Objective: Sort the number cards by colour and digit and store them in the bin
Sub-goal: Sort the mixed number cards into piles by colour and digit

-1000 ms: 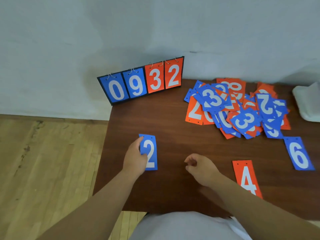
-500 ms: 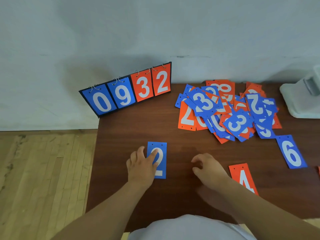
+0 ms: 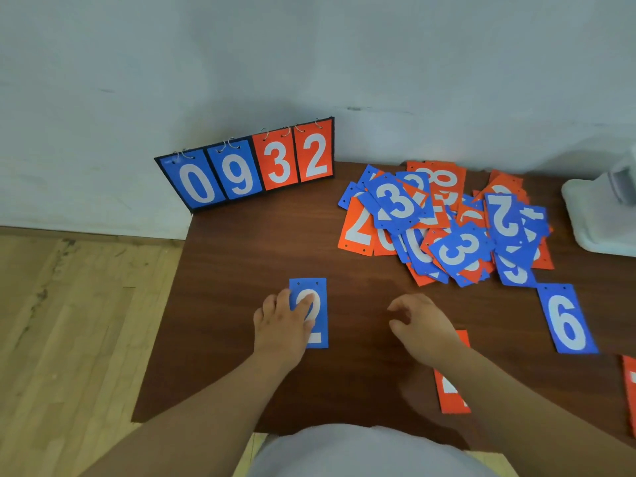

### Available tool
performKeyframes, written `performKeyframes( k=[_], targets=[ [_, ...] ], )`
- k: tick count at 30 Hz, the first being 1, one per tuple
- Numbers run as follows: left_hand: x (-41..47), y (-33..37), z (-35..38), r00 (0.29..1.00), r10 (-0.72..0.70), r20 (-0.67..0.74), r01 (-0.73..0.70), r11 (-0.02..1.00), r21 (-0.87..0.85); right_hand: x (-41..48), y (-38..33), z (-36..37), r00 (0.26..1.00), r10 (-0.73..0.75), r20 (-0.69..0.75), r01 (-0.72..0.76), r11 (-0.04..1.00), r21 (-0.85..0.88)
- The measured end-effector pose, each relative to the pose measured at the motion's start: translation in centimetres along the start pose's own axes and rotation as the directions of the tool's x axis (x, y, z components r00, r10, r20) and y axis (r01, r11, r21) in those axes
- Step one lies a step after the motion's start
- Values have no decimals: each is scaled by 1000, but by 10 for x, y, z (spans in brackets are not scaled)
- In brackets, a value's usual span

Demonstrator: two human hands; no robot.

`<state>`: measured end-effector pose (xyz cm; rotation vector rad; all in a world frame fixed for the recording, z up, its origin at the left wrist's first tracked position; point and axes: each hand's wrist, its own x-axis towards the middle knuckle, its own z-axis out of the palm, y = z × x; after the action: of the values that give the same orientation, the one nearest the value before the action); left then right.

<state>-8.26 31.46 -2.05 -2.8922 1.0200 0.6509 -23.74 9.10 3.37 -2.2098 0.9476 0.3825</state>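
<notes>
A blue card with a white 2 (image 3: pixel 318 335) lies flat on the brown table (image 3: pixel 234 270) near its front left. My left hand (image 3: pixel 280 321) rests on the card's left half, fingers pressing it down. My right hand (image 3: pixel 425 323) hovers just to the right with loosely curled fingers and nothing in it. A mixed pile of blue and orange number cards (image 3: pixel 447 222) lies at the back right. A blue 6 card (image 3: pixel 568 320) lies alone in front of the pile. My right forearm partly hides an orange card (image 3: pixel 451 397).
A flip scoreboard (image 3: pixel 247 166) showing 0 9 3 2 leans on the wall at the table's back left corner. A white plastic object (image 3: pixel 599 218) sits at the far right. Another orange card (image 3: pixel 629 390) shows at the right edge. Wooden floor (image 3: pixel 69 321) lies left of the table.
My left hand has laid the blue 2 card down flat and now presses on it. My right hand stayed close by, empty. The view shifted right.
</notes>
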Motion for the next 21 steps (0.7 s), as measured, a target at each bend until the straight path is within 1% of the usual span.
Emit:
performKeyframes(
  k=[6, 9, 12, 16, 19, 21],
  targets=[
    [-1, 40, -1, 997, -62, -34, 61, 997, -45, 3, 42, -41, 1000, -4, -14, 4, 1000, 11],
    [6, 74, -8, 996, -75, -50, 71, 994, -79, 9, 65, -61, 999, 40, -32, -40, 999, 8],
    [19, 113, -15, 996, -25, -84, 14, 992, -126, 16, 91, -82, 993, 79, -84, -77, 997, 27],
    [48, 171, -28, 995, 47, -92, -63, 982, -179, 30, 127, -114, 976, 120, -180, -107, 991, 85],
    [75, 215, -35, 987, 116, -108, -135, 971, -195, 48, 154, -140, 946, 215, -242, -186, 973, 137],
    [94, 242, -38, 982, 152, -108, -172, 963, -207, 60, 170, -156, 911, 312, -270, -275, 947, 166]
  ],
)
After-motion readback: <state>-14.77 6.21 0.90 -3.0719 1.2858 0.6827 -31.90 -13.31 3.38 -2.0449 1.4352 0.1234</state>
